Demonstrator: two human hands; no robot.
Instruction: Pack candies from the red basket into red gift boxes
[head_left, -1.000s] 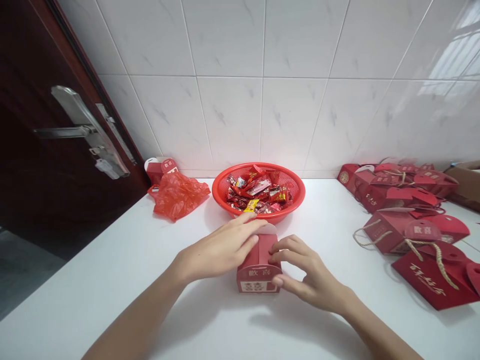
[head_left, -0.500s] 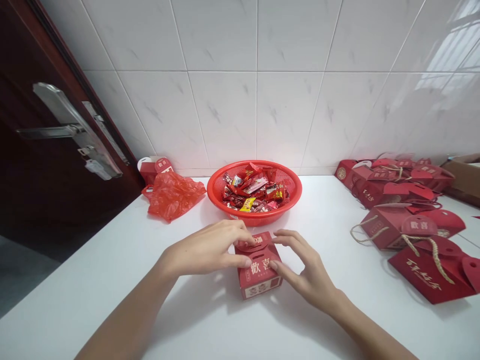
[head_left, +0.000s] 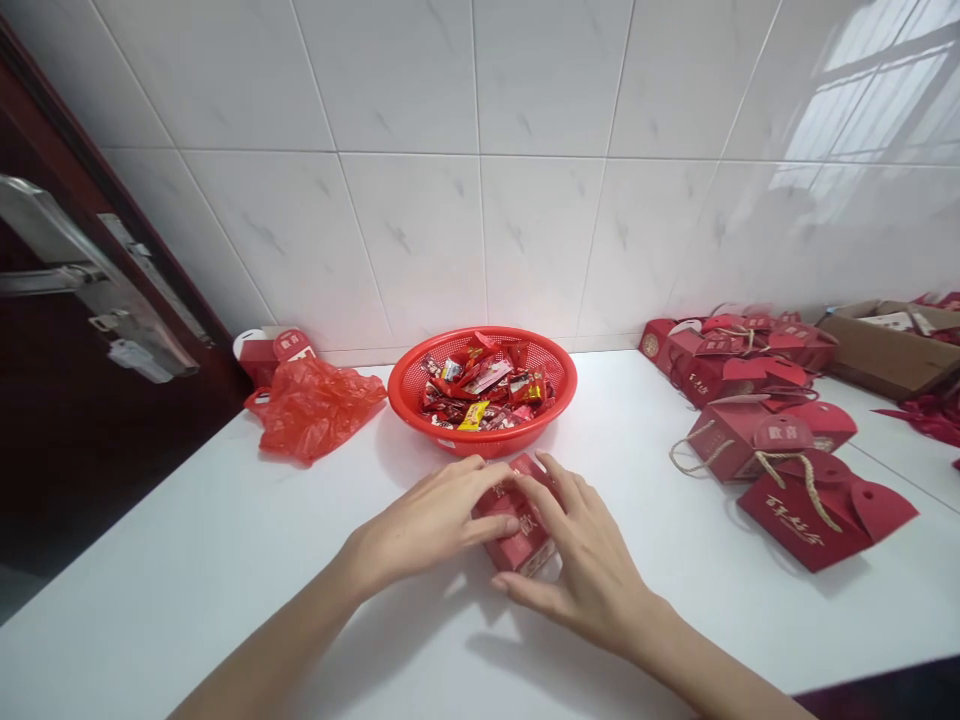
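Observation:
A small red gift box (head_left: 517, 545) with pale Chinese characters sits on the white table in front of me, partly covered by both hands. My left hand (head_left: 435, 520) is on its left side, thumb across the top and fingers bent over the far part, gripping it. My right hand (head_left: 581, 545) reaches around from the right with its fingers spread. Its index fingertip is over the box top, and its thumb extends in front of the near edge. Just behind the box stands a red plastic basket (head_left: 401, 395) of wrapped candies (head_left: 487, 385).
A crumpled red plastic bag (head_left: 319, 405) lies left of the basket, before another red box (head_left: 262, 358). Several red gift boxes (head_left: 750, 435), some with rope handles, stand at right. Beyond them is a brown cardboard box (head_left: 885, 360). A tiled wall (head_left: 420, 240) and dark door (head_left: 45, 400) border the table.
My right hand has moved left and over the box, its thumb now at the near edge. The box appears turned slightly. The view has shifted right, showing more of the cardboard box.

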